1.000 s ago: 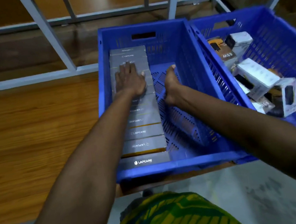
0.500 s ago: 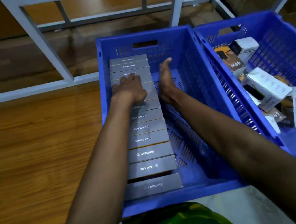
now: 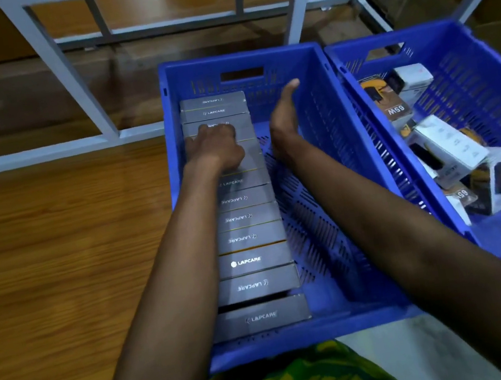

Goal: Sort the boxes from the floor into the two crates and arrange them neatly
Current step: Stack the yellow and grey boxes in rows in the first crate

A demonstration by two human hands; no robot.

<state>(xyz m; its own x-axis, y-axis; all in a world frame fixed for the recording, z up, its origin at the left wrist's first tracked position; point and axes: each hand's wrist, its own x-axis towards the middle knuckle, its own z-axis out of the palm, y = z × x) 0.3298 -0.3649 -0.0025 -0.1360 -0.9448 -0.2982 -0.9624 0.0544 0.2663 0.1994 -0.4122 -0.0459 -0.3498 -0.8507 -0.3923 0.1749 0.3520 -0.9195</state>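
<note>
- Already stood on edge, a row of grey Lapcare boxes [image 3: 251, 238] runs along the left wall of the left crate [image 3: 239, 58], from its near end almost to its far end. A narrow dark gap separates the nearest box from the rest.
- The person's left hand [image 3: 215, 151] rests on top of the row toward its far end. The fingers [image 3: 206, 129] are bent at the knuckles, tips on the box tops; whether they hook an edge cannot be told. The pose suggests the hand steadies the row from above so that no box tips.
- The right hand [image 3: 285, 119] stands edge-on just beside the row's right-hand ends, fingers straight and pressed together, palm turned toward the boxes, holding nothing. It appears set as a flat guide to square those ends toward the crate wall. Whether palm and boxes touch is unclear.
- Relative to the fingers, the boxes lie directly under the left fingertips and just left of the right palm. The row continues back toward the person beneath the left forearm.
- The right crate [image 3: 383, 40] stands just beside the first and holds a loose jumble of white and black-and-yellow boxes [image 3: 450, 143], tilted and overlapping, apparently not yet arranged.
- Wood-grain flooring [image 3: 56, 251] lies to the left; a grey metal frame [image 3: 62, 71] stands behind both crates.
</note>
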